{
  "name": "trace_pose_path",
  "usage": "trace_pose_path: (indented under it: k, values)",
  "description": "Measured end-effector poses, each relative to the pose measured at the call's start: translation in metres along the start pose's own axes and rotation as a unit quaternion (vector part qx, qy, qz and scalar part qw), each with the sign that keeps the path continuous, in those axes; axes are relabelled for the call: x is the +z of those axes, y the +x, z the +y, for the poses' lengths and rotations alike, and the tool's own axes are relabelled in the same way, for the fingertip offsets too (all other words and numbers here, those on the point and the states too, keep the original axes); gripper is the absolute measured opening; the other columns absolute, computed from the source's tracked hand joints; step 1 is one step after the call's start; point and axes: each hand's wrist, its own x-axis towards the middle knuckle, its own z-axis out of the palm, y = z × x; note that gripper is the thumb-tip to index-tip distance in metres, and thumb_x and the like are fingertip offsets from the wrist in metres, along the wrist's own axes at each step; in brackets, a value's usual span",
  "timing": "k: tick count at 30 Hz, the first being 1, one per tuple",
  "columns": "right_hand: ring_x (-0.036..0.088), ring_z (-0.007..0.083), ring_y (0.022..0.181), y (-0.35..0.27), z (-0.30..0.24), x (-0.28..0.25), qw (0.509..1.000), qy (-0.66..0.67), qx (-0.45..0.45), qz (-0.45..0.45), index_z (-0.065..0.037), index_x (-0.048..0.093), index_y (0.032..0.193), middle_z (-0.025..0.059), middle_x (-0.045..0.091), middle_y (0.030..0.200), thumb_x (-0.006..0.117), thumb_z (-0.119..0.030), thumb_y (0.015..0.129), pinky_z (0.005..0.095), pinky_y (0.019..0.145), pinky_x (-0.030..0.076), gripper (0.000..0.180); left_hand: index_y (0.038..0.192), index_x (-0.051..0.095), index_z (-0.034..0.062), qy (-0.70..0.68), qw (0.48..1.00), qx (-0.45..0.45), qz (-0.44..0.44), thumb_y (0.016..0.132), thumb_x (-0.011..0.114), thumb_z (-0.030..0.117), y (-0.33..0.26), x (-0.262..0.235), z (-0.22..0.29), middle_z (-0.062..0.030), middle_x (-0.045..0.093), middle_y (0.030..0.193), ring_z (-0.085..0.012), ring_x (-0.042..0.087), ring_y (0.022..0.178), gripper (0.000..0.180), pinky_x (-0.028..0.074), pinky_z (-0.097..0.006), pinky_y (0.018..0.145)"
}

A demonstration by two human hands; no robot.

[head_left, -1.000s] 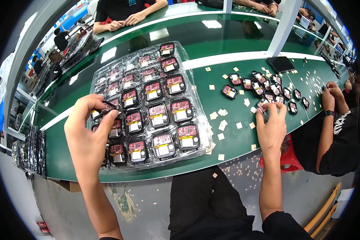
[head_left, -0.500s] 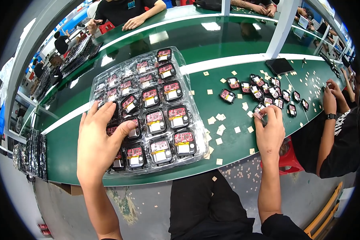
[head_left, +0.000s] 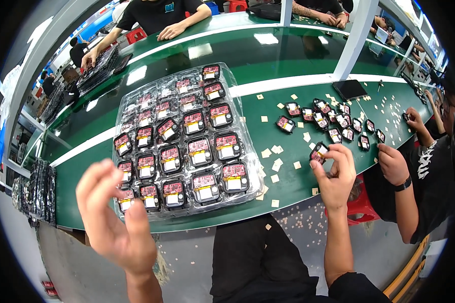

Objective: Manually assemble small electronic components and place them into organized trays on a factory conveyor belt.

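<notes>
Between the thumb and fingers of my right hand (head_left: 340, 174) is a small black housing with a red circuit board (head_left: 318, 152), raised above the green table. My left hand (head_left: 119, 217) is off the near left corner of a clear plastic tray (head_left: 253, 151); its fingers are apart, somewhat blurred, with nothing seen in them. Rows of similar housings fill much of the tray, each with a red board, yellow tape and a whitish block, such as this housing (head_left: 205, 188). Part of the near left corner is hidden behind my left hand. Right of the tray lies a loose pile of housings (head_left: 320, 119).
Small cream squares (head_left: 276, 164) are scattered over the green table (head_left: 227, 214) and floor. A black flat panel (head_left: 350, 90) lies behind the pile. A white post (head_left: 356, 40) rises nearby. Beside me, a co-worker's hand (head_left: 393, 164) reaches to the pile. Stacked trays (head_left: 40, 194) stand left.
My left hand has come off the tray toward me and left. My right hand has lifted a housing away from the pile. The co-worker at right has reached toward the pile.
</notes>
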Motion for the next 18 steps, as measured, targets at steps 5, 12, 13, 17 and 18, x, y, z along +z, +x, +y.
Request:
trace_pose_path:
  k: [5, 12, 13, 17, 18]
  values:
    - [0.050, 0.0078, 0.061, -0.032, -0.039, -0.011, 0.965, 0.200, -0.111, -0.131, -0.005, 0.067, 0.097, 0.0164, 0.067, 0.116, 0.096, -0.017, 0.069, 0.0235, 0.056, 0.046, 0.042, 0.119, 0.064, -0.0038, -0.341, 0.847, -0.126, -0.389, 0.100, 0.067, 0.021, -0.065, 0.000, 0.025, -0.0193, 0.063, 0.123, -0.0217, 0.064, 0.104, 0.032, 0.052, -0.034, 0.086]
    - [0.074, 0.0220, 0.079, -0.061, -0.078, 0.007, 0.859, 0.389, -0.132, -0.304, -0.004, 0.067, 0.105, 0.0154, 0.069, 0.121, 0.094, -0.019, 0.073, 0.0298, 0.065, 0.060, 0.044, 0.143, 0.047, -0.0053, -0.581, 0.637, -0.425, -0.275, 0.101, 0.069, 0.031, -0.147, 0.054, 0.012, -0.0190, 0.059, 0.134, -0.0253, 0.062, 0.121, 0.060, 0.053, -0.038, 0.101]
    - [0.073, 0.0206, 0.078, -0.063, -0.079, 0.007, 0.862, 0.377, -0.130, -0.313, -0.003, 0.067, 0.107, 0.0151, 0.068, 0.122, 0.092, -0.020, 0.075, 0.0287, 0.064, 0.060, 0.044, 0.143, 0.047, -0.0053, -0.583, 0.633, -0.428, -0.276, 0.101, 0.069, 0.031, -0.149, 0.055, 0.012, -0.0190, 0.059, 0.134, -0.0253, 0.062, 0.121, 0.060, 0.053, -0.038, 0.101]
    - [0.070, 0.0218, 0.073, -0.076, -0.076, 0.010, 0.859, 0.384, -0.088, -0.327, -0.004, 0.064, 0.112, 0.0139, 0.064, 0.122, 0.091, -0.028, 0.078, 0.0306, 0.063, 0.059, 0.050, 0.140, 0.048, -0.0065, -0.615, 0.548, -0.501, -0.266, 0.091, 0.077, 0.047, -0.154, 0.057, 0.012, -0.0204, 0.062, 0.128, -0.0299, 0.068, 0.113, 0.078, 0.060, -0.042, 0.094]
    - [0.070, 0.0218, 0.073, -0.076, -0.079, 0.008, 0.857, 0.385, -0.087, -0.330, -0.004, 0.064, 0.112, 0.0139, 0.064, 0.122, 0.091, -0.028, 0.078, 0.0306, 0.063, 0.059, 0.050, 0.140, 0.048, -0.0059, -0.620, 0.540, -0.512, -0.248, 0.090, 0.079, 0.045, -0.156, 0.056, 0.011, -0.0205, 0.061, 0.128, -0.0310, 0.068, 0.113, 0.077, 0.061, -0.043, 0.094]
